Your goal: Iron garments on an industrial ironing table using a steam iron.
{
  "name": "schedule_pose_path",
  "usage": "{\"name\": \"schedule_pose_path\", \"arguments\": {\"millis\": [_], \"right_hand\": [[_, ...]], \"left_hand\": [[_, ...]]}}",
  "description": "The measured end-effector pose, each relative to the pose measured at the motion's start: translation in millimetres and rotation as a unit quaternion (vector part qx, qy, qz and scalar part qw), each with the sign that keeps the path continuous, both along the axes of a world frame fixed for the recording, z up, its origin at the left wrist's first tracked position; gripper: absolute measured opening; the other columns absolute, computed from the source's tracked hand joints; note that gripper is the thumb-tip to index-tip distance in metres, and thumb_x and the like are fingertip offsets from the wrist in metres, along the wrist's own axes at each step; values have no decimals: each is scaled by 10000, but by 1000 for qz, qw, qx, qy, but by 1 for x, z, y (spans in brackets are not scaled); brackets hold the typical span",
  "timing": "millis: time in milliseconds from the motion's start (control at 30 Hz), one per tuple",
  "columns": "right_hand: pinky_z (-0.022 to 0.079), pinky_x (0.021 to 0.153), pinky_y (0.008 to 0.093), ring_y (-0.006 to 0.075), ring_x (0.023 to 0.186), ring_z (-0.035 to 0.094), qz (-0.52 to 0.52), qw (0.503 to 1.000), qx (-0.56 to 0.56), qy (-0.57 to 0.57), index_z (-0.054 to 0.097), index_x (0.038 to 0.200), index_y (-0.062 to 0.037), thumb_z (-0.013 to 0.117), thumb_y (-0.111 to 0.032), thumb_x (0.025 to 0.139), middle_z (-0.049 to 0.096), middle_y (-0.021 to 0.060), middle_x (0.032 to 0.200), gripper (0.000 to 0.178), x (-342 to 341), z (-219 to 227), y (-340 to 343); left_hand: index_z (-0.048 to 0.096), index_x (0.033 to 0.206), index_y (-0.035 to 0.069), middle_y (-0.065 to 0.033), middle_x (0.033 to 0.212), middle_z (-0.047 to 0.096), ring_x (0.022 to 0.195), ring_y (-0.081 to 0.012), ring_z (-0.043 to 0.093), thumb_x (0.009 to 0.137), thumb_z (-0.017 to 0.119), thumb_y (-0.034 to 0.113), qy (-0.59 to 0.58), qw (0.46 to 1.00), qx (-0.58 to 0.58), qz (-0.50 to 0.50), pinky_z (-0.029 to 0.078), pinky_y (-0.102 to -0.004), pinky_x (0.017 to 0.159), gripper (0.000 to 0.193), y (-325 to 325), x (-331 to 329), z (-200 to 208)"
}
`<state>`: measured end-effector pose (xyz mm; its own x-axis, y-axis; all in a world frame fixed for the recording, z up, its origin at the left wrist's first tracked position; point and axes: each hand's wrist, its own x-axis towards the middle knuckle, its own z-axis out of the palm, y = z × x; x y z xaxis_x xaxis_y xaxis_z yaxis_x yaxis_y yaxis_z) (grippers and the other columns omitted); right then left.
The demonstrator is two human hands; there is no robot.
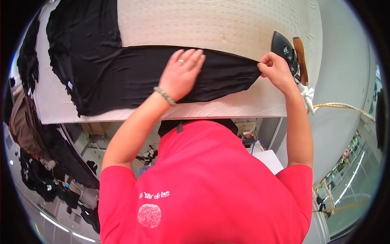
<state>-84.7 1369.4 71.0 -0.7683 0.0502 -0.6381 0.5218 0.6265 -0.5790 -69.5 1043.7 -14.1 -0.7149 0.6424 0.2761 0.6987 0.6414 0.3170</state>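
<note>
A black garment [134, 81] lies spread on the pale padded table, its body at the left and one long sleeve reaching right. My left hand [181, 73] rests flat on the middle of that sleeve, fingers stretched out. At the gathered cuff end, my right hand [277, 71] pinches the sleeve's upper corner between thumb and fingers. Just beyond the right hand stands a dark iron [284, 51] with a brown wooden handle [300, 61].
The padded table [203, 24] has a front edge close to my body. A yellowish cord [341, 105] and a knotted white cloth [307, 93] hang by the iron at the right. Dark garments [30, 118] are heaped beyond the table's left side. A white box [268, 160] sits below.
</note>
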Motion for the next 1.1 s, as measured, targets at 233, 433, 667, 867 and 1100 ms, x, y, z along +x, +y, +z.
{"name": "schedule_pose_path", "arguments": {"millis": [233,433,667,867,1100], "right_hand": [[533,686,314,155,753,662,101,993,57,33,626,890,17,680,-136,836,676,86,784,171,-5,-37,10],[556,756,392,298,801,714,130,987,80,49,656,889,7,692,-191,803,716,172,823,219,-3,-44,15],[543,762,348,219,811,689,155,983,26,91,697,1008,15,721,-203,857,710,137,868,266,0,-49,20],[553,848,381,286,927,722,123,991,24,49,735,1025,-12,710,-222,846,748,167,947,276,-7,-48,18],[556,846,388,288,922,725,189,980,34,56,745,988,-31,698,-228,863,750,164,967,239,-12,-50,21]], "left_hand": [[641,1253,3,-132,1364,590,1293,-278,534,887,546,182,8,1000,-21,5,387,-502,1125,419,113,25,-3],[628,1290,18,-116,1362,584,1293,-274,541,853,591,106,-17,998,-5,57,384,-498,1132,447,121,34,0],[645,1257,43,-96,1312,588,1280,-263,531,849,596,148,10,996,-14,88,398,-533,1105,424,130,38,-1],[639,1268,47,-92,1323,582,1292,-255,523,838,609,139,0,996,-14,94,400,-536,1105,441,131,37,0],[634,1270,47,-94,1328,580,1301,-257,517,861,595,161,-3,994,-47,101,406,-555,1096,427,136,38,2]]}}
